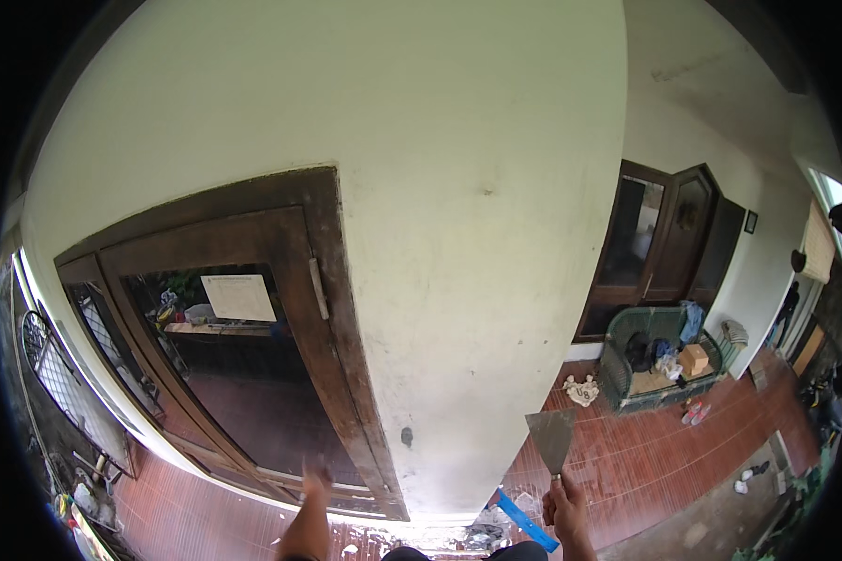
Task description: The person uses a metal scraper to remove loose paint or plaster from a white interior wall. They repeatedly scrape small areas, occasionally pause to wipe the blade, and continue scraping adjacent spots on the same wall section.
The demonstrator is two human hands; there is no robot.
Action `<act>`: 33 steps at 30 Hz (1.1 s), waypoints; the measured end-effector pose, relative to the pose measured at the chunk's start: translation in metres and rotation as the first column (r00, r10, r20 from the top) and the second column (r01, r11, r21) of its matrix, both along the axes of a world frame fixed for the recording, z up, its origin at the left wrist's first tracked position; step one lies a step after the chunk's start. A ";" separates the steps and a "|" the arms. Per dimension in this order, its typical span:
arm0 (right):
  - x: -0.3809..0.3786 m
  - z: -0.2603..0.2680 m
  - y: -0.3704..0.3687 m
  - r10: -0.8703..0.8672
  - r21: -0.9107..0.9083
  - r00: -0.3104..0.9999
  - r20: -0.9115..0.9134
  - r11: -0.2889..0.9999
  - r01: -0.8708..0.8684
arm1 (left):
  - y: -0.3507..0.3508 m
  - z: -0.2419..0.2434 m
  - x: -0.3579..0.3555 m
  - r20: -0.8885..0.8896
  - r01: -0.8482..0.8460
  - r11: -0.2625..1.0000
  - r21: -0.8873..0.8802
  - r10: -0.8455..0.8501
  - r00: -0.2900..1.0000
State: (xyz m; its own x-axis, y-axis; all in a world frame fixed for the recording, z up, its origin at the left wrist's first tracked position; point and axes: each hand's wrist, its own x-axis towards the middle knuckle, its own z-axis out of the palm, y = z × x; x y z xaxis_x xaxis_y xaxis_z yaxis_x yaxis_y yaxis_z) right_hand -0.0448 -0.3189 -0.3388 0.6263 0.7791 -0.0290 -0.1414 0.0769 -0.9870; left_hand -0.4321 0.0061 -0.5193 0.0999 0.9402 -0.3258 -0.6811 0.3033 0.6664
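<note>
Upright in my right hand (565,499) is a wide metal putty knife (553,436), its blade near the wall's corner. My left hand (317,471), blurred, is raised before the lower glass of a dark wooden window frame (321,203); I cannot tell its finger pose. The pale plastered wall (463,280) stands straight ahead, with dark smudges and a grey patch (407,437). White flakes lie on the floor at its foot. A blue strip (526,520) lies beside my right forearm.
A green wicker bench (663,394) holding a cardboard box (693,359) and bags stands at right on the red tiled floor (645,463). Near it are a white ornament (580,390) and shoes (695,413). A paper (238,297) with writing is on the window glass. Clutter lines the far left.
</note>
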 end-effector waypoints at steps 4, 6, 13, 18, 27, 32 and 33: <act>0.003 -0.014 -0.014 0.042 -0.104 0.998 0.040 0.994 -0.038 | -0.039 -0.120 -0.081 -0.734 0.488 0.873 -0.028 -0.349 0.582; 0.000 -0.019 -0.015 0.057 -0.112 0.997 0.050 0.992 -0.051 | -0.053 -0.109 -0.088 -0.921 0.626 0.751 -0.210 -0.367 0.132; -0.027 -0.011 0.026 0.123 -0.085 0.992 -0.033 0.988 -0.126 | 0.007 0.179 0.103 -0.505 0.552 0.295 0.780 0.817 0.278; -0.032 0.058 0.093 0.216 0.087 0.950 0.226 0.967 -0.241 | 0.026 0.364 0.190 -0.041 0.364 -0.087 0.927 0.943 0.329; -0.008 0.149 0.170 0.240 0.257 0.837 0.492 0.878 -0.403 | 0.046 0.414 0.216 0.167 0.424 -0.209 0.881 0.977 0.133; 0.010 0.170 0.200 0.223 0.281 0.790 0.571 0.851 -0.444 | 0.050 0.413 0.217 0.196 0.468 -0.215 0.857 0.976 0.089; 0.014 0.172 0.205 0.201 0.304 0.791 0.577 0.846 -0.437 | 0.050 0.414 0.217 0.233 0.472 -0.244 0.847 0.969 0.083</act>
